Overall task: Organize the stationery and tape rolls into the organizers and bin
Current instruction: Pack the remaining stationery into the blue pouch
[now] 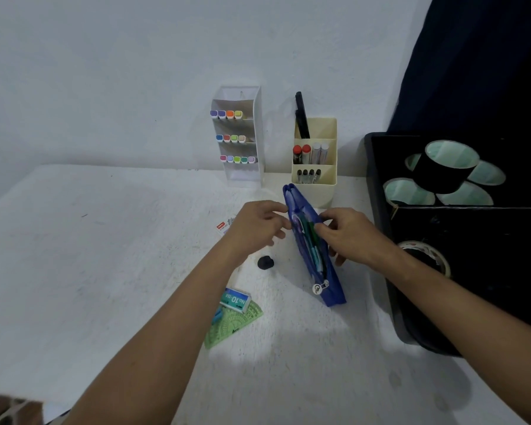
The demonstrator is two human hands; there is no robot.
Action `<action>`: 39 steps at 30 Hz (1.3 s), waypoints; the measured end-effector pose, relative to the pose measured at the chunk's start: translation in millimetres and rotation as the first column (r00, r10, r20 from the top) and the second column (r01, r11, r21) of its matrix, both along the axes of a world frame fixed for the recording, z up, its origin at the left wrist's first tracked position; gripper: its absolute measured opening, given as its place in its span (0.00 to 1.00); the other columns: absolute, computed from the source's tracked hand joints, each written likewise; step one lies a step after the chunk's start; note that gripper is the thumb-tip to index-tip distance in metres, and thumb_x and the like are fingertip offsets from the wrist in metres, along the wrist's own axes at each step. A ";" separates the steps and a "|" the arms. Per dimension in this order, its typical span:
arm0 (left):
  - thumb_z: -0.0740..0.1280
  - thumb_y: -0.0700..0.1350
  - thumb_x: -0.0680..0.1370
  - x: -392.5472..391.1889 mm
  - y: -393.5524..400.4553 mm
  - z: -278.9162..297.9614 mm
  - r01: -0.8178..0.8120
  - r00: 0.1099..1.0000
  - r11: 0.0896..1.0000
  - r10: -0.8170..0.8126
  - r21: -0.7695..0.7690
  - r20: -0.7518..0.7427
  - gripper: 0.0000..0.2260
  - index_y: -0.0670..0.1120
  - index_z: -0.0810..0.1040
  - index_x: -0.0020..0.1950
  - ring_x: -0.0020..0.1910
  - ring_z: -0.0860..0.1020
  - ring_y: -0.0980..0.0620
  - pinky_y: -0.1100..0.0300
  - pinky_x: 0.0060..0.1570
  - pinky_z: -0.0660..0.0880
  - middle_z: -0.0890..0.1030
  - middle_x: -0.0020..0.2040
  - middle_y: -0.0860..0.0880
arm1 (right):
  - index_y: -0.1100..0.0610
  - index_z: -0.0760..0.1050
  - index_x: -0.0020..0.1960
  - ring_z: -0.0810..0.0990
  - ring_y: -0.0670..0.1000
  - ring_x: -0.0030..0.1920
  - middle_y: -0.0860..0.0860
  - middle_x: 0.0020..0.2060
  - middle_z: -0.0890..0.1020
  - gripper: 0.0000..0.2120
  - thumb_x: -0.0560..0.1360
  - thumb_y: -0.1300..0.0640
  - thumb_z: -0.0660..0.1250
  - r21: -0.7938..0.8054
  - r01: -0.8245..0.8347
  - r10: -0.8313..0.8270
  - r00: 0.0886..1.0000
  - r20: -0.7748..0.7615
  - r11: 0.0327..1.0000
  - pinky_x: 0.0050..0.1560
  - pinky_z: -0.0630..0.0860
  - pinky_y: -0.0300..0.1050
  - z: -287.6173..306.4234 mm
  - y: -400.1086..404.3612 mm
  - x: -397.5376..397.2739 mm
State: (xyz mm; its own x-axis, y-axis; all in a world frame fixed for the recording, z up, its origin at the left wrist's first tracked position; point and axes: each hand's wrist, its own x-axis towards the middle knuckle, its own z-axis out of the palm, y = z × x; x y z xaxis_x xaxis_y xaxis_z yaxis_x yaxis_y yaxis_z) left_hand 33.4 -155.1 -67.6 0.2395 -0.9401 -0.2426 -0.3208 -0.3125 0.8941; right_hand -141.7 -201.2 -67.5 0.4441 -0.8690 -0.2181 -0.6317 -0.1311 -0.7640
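A blue pencil pouch stands unzipped on the white table, with green and teal pens showing inside. My right hand pinches the pouch's right edge near the pens. My left hand touches the pouch's left side with fingers loosely curled. Behind stand a white tiered organizer with coloured markers and a cream organizer with markers and pens. A black bin at the right holds several black tape rolls; another tape roll lies nearer me in it.
On the table near my left arm lie a teal staples box, a green protractor, a small black round object and a small red-and-white packet. A dark curtain hangs at the right. The wall is close behind the organizers.
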 end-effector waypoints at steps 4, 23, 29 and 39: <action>0.66 0.37 0.75 18.4 1.4 -15.1 -0.012 0.940 0.998 -0.008 0.056 0.341 0.08 0.45 0.78 0.53 0.45 0.82 0.49 0.59 0.43 0.78 0.84 0.49 0.44 | 0.59 0.76 0.58 0.81 0.50 0.33 0.54 0.41 0.81 0.12 0.79 0.56 0.60 0.000 0.037 -0.037 0.999 0.027 0.999 0.25 0.78 0.41 0.1 -0.7 -1.2; 0.69 0.45 0.74 13.1 2.9 -11.5 -0.073 0.766 0.993 0.000 0.088 0.642 0.08 0.44 0.73 0.38 0.34 0.73 0.51 0.60 0.37 0.72 0.71 0.31 0.52 | 0.58 0.75 0.61 0.80 0.48 0.32 0.53 0.42 0.81 0.15 0.79 0.52 0.60 -0.001 0.031 -0.031 0.999 0.031 1.000 0.24 0.76 0.39 -0.3 -1.2 1.2; 0.64 0.42 0.74 -8.0 -2.5 -3.6 -0.090 0.738 0.992 0.124 -0.085 0.663 0.13 0.43 0.65 0.32 0.29 0.67 0.55 0.62 0.27 0.60 0.68 0.31 0.52 | 0.58 0.74 0.62 0.80 0.49 0.32 0.54 0.42 0.82 0.16 0.79 0.51 0.60 -0.008 0.038 -0.038 0.999 0.025 0.999 0.25 0.77 0.39 0.1 -1.7 1.0; 0.69 0.44 0.72 -28.8 -34.5 -10.5 -0.160 0.950 0.986 0.144 0.038 0.278 0.08 0.42 0.77 0.35 0.29 0.76 0.51 0.63 0.26 0.70 0.78 0.31 0.47 | 0.58 0.75 0.62 0.81 0.49 0.32 0.54 0.40 0.82 0.15 0.80 0.52 0.60 -0.019 0.016 -0.016 1.000 0.019 1.000 0.25 0.77 0.39 -0.7 -1.4 -0.2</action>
State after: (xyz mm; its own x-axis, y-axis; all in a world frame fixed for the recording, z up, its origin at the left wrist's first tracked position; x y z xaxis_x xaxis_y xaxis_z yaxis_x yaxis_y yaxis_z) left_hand 4.7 -189.6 -78.1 0.4436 -0.8731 -0.2022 -0.4950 -0.4267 0.7569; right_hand -141.9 -202.6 -68.2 0.4340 -0.8799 -0.1936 -0.6197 -0.1356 -0.7730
